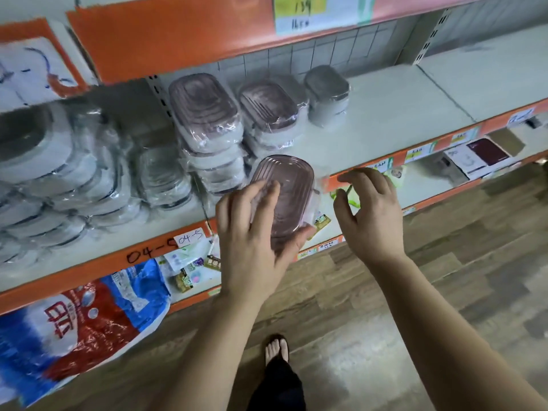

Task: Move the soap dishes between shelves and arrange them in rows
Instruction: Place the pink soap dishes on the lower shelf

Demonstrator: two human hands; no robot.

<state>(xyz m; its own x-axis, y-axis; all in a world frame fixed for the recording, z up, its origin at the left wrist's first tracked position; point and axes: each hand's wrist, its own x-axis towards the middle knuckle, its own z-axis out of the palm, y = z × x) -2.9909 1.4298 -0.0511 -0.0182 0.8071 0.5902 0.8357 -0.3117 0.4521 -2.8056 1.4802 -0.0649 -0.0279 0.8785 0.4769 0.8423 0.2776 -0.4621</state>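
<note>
My left hand (252, 232) grips a pink-lidded soap dish (289, 191) wrapped in clear plastic, holding it just above the front edge of the white shelf (385, 114). My right hand (369, 212) hovers to the dish's right with loosely spread fingers, holding nothing. Behind the held dish stand two stacks of pink-lidded dishes (207, 114) (268, 108) and one short stack of grey dishes (326, 93). Further left lie piles of grey wrapped dishes (59, 173) and a smaller stack (161, 176).
The right part of the shelf is bare. Its orange front edge (427, 143) carries price tags. The lower shelf holds a red and blue bag (80, 321), small packets and a boxed item (480, 155). Wooden floor and my foot (277, 348) are below.
</note>
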